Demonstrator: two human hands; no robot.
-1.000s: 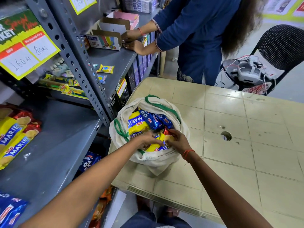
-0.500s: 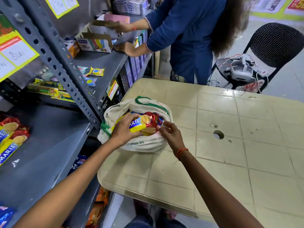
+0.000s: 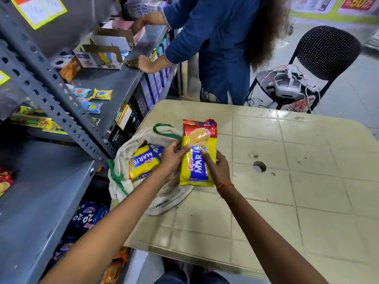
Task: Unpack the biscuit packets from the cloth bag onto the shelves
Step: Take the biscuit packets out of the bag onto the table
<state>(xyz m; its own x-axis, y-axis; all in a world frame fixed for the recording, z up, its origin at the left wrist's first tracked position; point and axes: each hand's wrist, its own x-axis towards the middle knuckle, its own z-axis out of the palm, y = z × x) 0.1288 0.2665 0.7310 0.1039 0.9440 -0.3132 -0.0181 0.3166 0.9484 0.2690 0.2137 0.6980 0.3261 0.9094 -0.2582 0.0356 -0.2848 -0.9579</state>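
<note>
A yellow, blue and red Marie biscuit packet (image 3: 198, 154) is held upright above the table, to the right of the cloth bag's mouth. My left hand (image 3: 173, 158) grips its left edge and my right hand (image 3: 217, 167) grips its right side. The cream cloth bag (image 3: 127, 181) with green handles lies open on the beige table (image 3: 287, 191), with another Marie packet (image 3: 143, 162) and a blue packet showing inside. To the left stands the grey metal shelf (image 3: 41, 197), with Marie packets (image 3: 5, 181) at its far left edge.
Another person in blue (image 3: 217, 48) works at the upper shelf beside cardboard boxes (image 3: 98, 56). A black chair (image 3: 320, 58) carrying a wired device stands behind the table. Blue 20-20 packets (image 3: 86, 218) lie on the lower shelf. A slotted shelf upright (image 3: 61, 117) runs diagonally beside the bag.
Both hands have lifted the Marie packet out of the bag and turned it upright to the right of the opening. The other person's hands have shifted along the upper shelf.
</note>
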